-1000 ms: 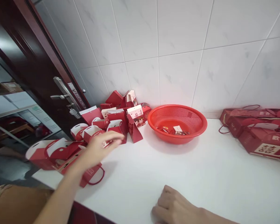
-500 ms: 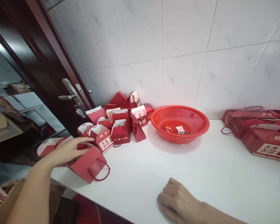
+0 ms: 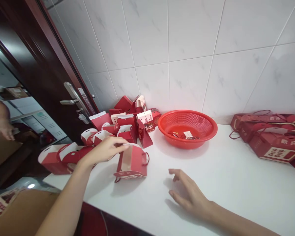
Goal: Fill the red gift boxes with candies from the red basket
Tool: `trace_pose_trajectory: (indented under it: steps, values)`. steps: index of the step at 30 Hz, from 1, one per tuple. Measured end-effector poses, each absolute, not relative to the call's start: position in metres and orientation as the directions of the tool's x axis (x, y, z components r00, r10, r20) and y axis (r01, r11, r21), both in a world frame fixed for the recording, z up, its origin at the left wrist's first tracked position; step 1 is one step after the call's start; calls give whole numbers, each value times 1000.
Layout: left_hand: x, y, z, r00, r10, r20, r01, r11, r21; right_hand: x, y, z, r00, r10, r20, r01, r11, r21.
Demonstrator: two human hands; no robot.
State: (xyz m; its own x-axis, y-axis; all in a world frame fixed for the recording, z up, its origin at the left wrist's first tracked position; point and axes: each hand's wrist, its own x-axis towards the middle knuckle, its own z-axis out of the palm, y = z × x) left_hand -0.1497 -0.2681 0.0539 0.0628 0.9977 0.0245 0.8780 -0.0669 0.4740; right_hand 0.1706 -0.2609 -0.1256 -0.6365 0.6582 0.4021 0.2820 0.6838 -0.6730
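Observation:
My left hand [image 3: 109,149] has its thumb and fingers on the upper edge of a red gift box [image 3: 131,162], which is tilted above or on the white table [image 3: 186,170]. The box has red cord handles and a pale printed panel on its lower side. To the right, my right hand [image 3: 186,191] hovers over the table with thumb and fingers apart, holding nothing. A red plastic basket [image 3: 188,142] with a few small wrapped items [image 3: 188,134] inside stands behind, between the two hands.
Several open red boxes [image 3: 99,121] crowd the back left by the tiled wall. More red boxes [image 3: 276,146] lie at the right. At the left are a dark door [image 3: 49,65], a cardboard box [image 3: 22,209] and another person's hand [image 3: 5,127].
My left hand has moved right with the red box, which has turned. My right hand has gone from curled to open. The other person's hand has come further into view.

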Motion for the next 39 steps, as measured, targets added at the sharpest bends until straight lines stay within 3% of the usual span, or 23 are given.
trace_pose_trajectory:
  steps: [6,10,19,26,30,34,37,39]
  values:
    - [-64,-234,44,451,885,115,752,-447,485,171,-243,-128,-486,789,377,230,531,-815]
    - [-22,-217,28,564,806,180,664,-572,482,169,-238,-124,-439,834,334,194,451,-871]
    - [-22,-197,-5,326,848,417,641,-523,561,170,-216,-134,-249,904,346,206,399,-894]
    - [-38,-183,9,414,899,143,710,-418,567,170,-210,-124,-270,904,332,190,388,-902]
    - [-37,-180,12,440,893,94,743,-421,521,182,-208,-120,-245,835,493,270,547,-792]
    - [-31,-184,12,451,891,59,763,-419,492,196,-206,-98,-280,651,705,404,746,-529]
    - [-29,-189,14,476,879,40,777,-441,449,197,-208,-74,-391,596,702,481,782,-397]
    - [-29,-192,15,484,874,32,787,-451,422,196,-209,-62,-413,606,680,490,777,-395]
